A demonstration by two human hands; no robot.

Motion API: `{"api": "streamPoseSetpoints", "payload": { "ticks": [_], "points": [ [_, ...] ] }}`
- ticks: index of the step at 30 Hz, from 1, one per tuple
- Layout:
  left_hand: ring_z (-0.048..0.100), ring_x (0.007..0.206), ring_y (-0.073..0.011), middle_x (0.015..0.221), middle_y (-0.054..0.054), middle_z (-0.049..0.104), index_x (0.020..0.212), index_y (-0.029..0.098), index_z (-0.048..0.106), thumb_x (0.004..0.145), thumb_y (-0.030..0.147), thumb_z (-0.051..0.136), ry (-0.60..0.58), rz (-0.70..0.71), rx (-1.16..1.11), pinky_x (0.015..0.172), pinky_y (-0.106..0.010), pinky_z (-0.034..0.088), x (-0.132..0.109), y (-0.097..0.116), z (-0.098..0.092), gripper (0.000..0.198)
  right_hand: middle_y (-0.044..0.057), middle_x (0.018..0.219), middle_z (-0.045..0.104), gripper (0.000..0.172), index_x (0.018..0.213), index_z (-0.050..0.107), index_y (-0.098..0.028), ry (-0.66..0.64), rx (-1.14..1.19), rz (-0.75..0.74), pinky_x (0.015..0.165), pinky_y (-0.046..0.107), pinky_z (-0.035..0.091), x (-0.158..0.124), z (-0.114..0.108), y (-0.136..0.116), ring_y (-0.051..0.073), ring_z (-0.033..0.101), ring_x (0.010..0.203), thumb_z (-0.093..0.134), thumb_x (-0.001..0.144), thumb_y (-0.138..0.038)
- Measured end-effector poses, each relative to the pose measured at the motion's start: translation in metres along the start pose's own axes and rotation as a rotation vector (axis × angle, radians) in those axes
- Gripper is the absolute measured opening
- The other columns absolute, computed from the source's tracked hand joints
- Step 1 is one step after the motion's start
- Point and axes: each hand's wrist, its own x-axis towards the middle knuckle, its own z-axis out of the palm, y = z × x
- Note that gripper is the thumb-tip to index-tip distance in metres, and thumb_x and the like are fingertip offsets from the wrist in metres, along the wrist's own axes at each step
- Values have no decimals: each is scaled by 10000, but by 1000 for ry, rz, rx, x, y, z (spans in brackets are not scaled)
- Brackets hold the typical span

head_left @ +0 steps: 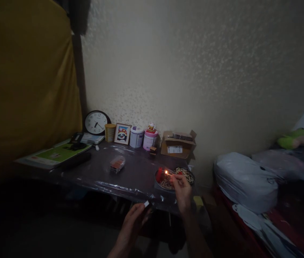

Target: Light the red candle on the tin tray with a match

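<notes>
A dim room with a pale speckled wall point(194, 71) fills most of the view, a mustard-yellow curtain point(25, 82) hanging at nine o'clock and a low table point(130, 175) wrapped in clear plastic in the lower middle. My right hand point(182, 188) reaches up from six o'clock, forearm angled toward the table's near right corner, wrist slightly bent. Its thumb and forefinger are pinched closed on a lit match point(168, 174), whose small orange flame sits just at eleven o'clock from my fingertips. The flame hovers right over a round metal plate point(159, 180) at the table's edge, close beside a red candle point(159, 174) on it; I cannot tell whether flame and candle touch. A second dish point(186, 174) of pale, stick-like pieces lies at one o'clock from my knuckles, partly hidden by them. My left hand point(135, 218) hangs lower, at seven o'clock from the right, below the table edge, fingers curled narrowly around a small matchbox point(146, 204) that pokes out from the fingertips toward one o'clock. Well apart from both hands, along the wall at twelve o'clock, stand a round clock point(96, 122), a framed panda picture point(122, 133), a white tin point(136, 137), a pink tin point(150, 139) and an open cardboard box point(178, 144). A bed heaped with bags point(245, 181) lies at three o'clock.
</notes>
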Motion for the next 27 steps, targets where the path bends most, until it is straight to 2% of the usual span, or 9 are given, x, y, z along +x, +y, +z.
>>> {"api": "streamPoseSetpoints", "payload": {
  "ticks": [4, 10, 22, 27],
  "points": [
    [615, 885, -205, 837, -29, 686, 727, 191, 644, 539, 441, 763, 43, -27, 11, 852, -328, 411, -1, 3, 3, 335, 14, 632, 607, 282, 751, 597, -159, -11, -12, 2, 539, 257, 463, 7, 6, 4, 145, 565, 576, 673, 637, -406],
    [603, 937, -226, 880, -39, 688, 752, 192, 648, 575, 429, 746, 8, -23, 22, 865, -328, 394, -9, 10, 9, 312, 30, 671, 614, 282, 747, 603, -156, -4, -28, -13, 594, 279, 467, 13, 16, 4, 155, 563, 613, 657, 643, -412],
    [604, 936, -216, 912, -34, 683, 761, 199, 634, 606, 434, 725, 3, -38, -16, 854, -323, 398, -1, 2, 0, 296, -2, 565, 569, 348, 728, 607, -143, 26, -80, -5, 516, 254, 421, 23, 26, 15, 139, 517, 530, 636, 633, -476],
    [603, 944, -245, 882, -42, 688, 731, 199, 626, 536, 463, 755, 45, -59, 5, 861, -345, 394, 1, 0, -1, 352, 8, 588, 588, 325, 748, 617, -138, 28, -95, -21, 540, 252, 434, 27, 27, 23, 140, 535, 553, 626, 658, -450]
  ]
}}
